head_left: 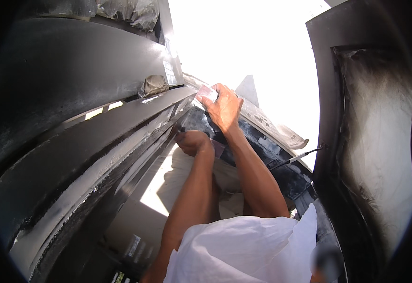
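Note:
My right hand (224, 107) grips a small pinkish, flat sheet that looks like sandpaper (207, 93), thumb on one side. It is at the upper corner where a grey, dusty frame pillar (135, 127) of a vehicle body meets a dark lower panel. Lower and to the left, my left hand (192, 141) curls at the pillar's inner edge. Its fingers are closed and mostly turned away, so what they hold, if anything, is hidden. Behind the left wrist shows a pinkish flat piece (218, 148). The dark panel (250, 144) under my right forearm has pale dust smears.
A crumpled brownish wad (153, 86) rests on the ledge at left. Newspaper (276, 125) covers the far edge. On the right stands an open dark door (326, 94) with plastic-covered lining, joined by a thin rod (295, 159). White cloth (243, 245) drapes in front of me.

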`<action>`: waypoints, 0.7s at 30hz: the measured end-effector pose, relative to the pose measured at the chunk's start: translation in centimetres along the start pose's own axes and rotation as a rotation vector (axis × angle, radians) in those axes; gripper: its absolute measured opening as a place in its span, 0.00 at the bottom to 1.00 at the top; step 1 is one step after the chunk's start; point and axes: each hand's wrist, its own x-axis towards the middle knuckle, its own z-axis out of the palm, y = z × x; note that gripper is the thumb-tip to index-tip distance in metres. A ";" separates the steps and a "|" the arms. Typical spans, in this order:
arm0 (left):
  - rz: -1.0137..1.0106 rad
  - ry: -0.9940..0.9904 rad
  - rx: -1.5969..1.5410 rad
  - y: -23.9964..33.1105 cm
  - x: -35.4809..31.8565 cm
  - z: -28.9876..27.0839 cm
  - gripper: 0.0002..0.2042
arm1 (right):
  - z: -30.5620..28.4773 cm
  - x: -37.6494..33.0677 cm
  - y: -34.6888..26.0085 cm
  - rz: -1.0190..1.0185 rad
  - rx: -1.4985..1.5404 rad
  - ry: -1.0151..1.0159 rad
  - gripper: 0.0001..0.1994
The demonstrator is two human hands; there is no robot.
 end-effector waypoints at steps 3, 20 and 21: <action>0.012 0.000 0.011 -0.2 0.2 0.3 0.13 | -0.1 0.2 -0.7 0.014 -0.085 -0.036 0.23; 0.070 0.127 -0.176 -0.3 -0.1 1.3 0.17 | -1.9 -0.6 -0.6 0.022 0.318 0.026 0.19; 0.057 0.121 -0.190 -0.2 0.0 1.0 0.17 | -0.9 -0.6 -0.8 -0.112 0.075 0.061 0.19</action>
